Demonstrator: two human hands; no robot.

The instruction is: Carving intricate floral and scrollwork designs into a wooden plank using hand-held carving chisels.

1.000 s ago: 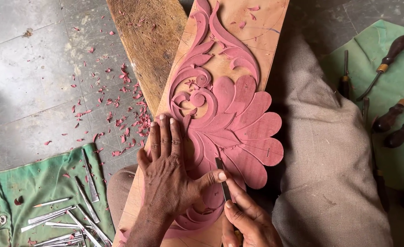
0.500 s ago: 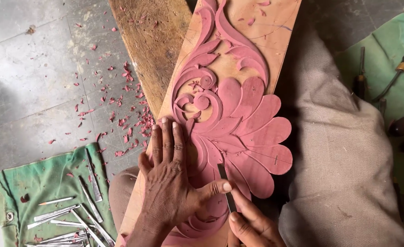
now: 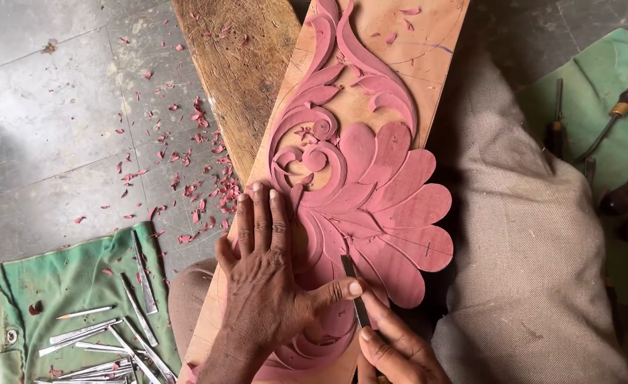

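While the panel lies lengthwise across the lap, items run left to right as follows:

Cloth [image 3: 79, 284]: green, on floor at lower left; loose metal tools [image 3: 139, 274] lie on it, approx. parallel.
Chips [image 3: 200, 163]: pink shavings scattered on grey floor [image 3: 57, 107] betw. cloth and plank.
Plank [image 3: 246, 64]: dark rough wood, just beside panel's left edge.
Left hand [image 3: 271, 291]: flat, palm down on panel, fingers together pointing up; thumb stretched right, tip touching chisel blade.
Panel [image 3: 371, 185]: carved board, pink-stained scroll and petal relief; bare wood at top.
Chisel [image 3: 355, 293]: narrow blade, tip on carving near lower petals, betw. both hands.
Right hand [image 3: 399, 352]: bottom edge, partly cut off; fingers closed round chisel shaft.
Sack [image 3: 534, 235]: beige coarse fabric, right of panel.
Handled tools [image 3: 627, 192]: dark wood grips on second green cloth, far right.
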